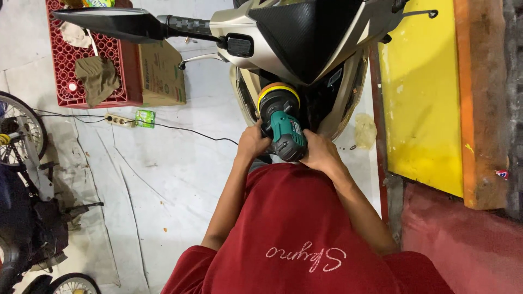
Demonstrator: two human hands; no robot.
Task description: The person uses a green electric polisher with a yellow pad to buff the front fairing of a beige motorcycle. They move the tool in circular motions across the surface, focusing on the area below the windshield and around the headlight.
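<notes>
While gripped from both sides, green polisher (283, 128) held close above the red-shirted lap, yellow-rimmed pad end pointing away and set against the scooter (305, 38) front panel, between its two pale side fairings. Left hand (252, 142) wrapped shut around the tool's left flank, fingers curled onto the body. Right hand (321, 153) closed likewise on the right flank, thumb side up, knuckles just beside the dark rear housing. Both forearms angled inward from a red shirt (299, 234) filling the bottom edge.

Scooter nose overhead at the top edge, black mirror (111, 23) jutting toward the top left corner. Red crate (65, 60) on the floor in the top left corner, rags lying in it, a cardboard box (160, 71) touching its right side. Power strip (119, 120) just below the crate, with a small green packet (145, 118) beside it and a thin black cable (190, 132) running from there toward the hands. Bicycle wheel (19, 133) at the left edge. Yellow board (422, 92) at the right edge, a brown plank (485, 103) alongside it.
</notes>
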